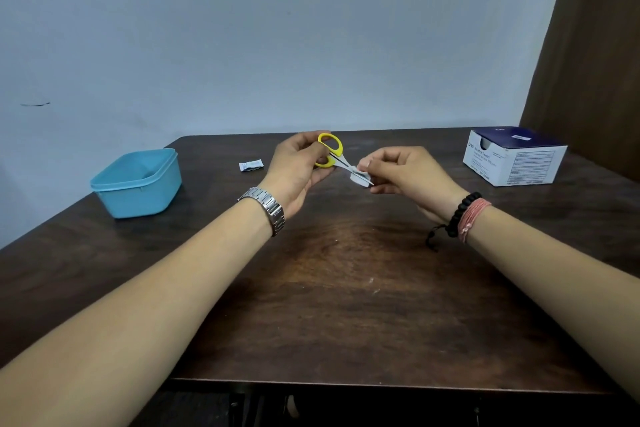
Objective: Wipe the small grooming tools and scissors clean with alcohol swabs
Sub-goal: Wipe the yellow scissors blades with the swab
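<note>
Head view shows your left hand (297,168) holding the small yellow-handled scissors (335,159) by the loops above the dark wooden surface (346,288), while your right hand (403,172) pinches a white alcohol swab (358,178) around the steel blades near their tip. Both grips are closed on their objects. The risk is the point: if you slide the swab off the end too hard, your fingertips may meet the edge. The blades may also spread if the left grip shifts, and the thin swab could tear.
</note>
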`<state>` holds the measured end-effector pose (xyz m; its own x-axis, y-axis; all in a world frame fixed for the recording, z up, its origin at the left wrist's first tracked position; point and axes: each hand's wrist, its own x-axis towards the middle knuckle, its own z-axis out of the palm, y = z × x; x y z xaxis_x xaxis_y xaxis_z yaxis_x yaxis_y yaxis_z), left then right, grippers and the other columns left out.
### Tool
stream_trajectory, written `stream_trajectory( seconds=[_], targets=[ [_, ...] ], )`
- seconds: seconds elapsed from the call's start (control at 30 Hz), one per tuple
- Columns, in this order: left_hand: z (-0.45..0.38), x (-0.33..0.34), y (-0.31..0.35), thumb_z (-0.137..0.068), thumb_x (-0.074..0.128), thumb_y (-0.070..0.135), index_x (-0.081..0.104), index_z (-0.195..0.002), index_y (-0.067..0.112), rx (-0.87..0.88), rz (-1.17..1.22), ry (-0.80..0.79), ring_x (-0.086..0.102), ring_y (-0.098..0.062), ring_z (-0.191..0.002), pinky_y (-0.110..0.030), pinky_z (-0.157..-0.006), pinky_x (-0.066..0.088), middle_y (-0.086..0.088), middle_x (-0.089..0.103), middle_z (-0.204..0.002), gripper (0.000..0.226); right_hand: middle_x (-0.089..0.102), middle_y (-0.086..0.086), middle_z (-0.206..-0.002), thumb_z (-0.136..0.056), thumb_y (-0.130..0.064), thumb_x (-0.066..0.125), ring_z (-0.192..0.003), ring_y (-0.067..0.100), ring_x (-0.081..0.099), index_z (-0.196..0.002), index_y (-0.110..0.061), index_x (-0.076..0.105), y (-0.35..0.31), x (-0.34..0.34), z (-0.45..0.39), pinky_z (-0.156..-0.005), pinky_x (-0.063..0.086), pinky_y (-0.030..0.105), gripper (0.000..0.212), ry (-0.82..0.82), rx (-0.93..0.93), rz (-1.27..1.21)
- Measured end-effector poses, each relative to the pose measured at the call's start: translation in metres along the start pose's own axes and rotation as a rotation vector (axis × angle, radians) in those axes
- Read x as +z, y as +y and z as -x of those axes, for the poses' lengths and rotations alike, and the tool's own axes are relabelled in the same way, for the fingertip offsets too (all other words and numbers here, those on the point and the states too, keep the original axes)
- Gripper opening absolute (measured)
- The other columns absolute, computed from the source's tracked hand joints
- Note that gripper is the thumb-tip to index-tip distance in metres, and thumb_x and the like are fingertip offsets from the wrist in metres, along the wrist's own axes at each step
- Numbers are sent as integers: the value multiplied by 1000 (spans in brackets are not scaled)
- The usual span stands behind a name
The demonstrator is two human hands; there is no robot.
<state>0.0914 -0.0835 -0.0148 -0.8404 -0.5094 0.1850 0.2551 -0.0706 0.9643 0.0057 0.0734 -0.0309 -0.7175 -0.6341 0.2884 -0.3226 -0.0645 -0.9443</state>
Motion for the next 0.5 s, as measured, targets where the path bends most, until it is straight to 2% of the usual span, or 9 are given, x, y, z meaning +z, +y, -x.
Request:
stream_trajectory(
  seconds=[0.07,0.17,0.33,0.5],
  targets=[
    [1,2,-2,-91,51,-5,63,-98,8,9,-15,-10,55,-3,-57,-28,-77,58,-7,56,-84,19,70,0,-72,-87,-9,69,-64,7,63,-90,-5,68,1,0,1,-66,56,21,5,-24,5,-2],
    [1,1,-2,-91,52,-4,62,-103,6,29,-34,-10,56,-2,-57,-26,-73,57,-9,56,-89,19,73,6,-77,-85,-4,70,-64,10,65,-91,-8,65,0,1,1,-63,56,20,9,-54,17,-37],
    [0,0,-1,-90,52,-3,64,-99,9,40,-43,10,56,-9,-67,-27,-77,58,-14,54,-96,19,72,2,-72,-84,0,70,-63,8,65,-94,-6,63,1,0,0,-64,57,20,13,-72,3,-7],
    [0,0,-1,-91,53,-4,63,-99,8,29,-49,37,58,-7,-64,-26,-74,58,-12,56,-93,18,68,8,-76,-84,0,71,-66,10,64,-94,-6,64,1,-1,0,-68,57,23,14,-73,-17,51]
  ],
)
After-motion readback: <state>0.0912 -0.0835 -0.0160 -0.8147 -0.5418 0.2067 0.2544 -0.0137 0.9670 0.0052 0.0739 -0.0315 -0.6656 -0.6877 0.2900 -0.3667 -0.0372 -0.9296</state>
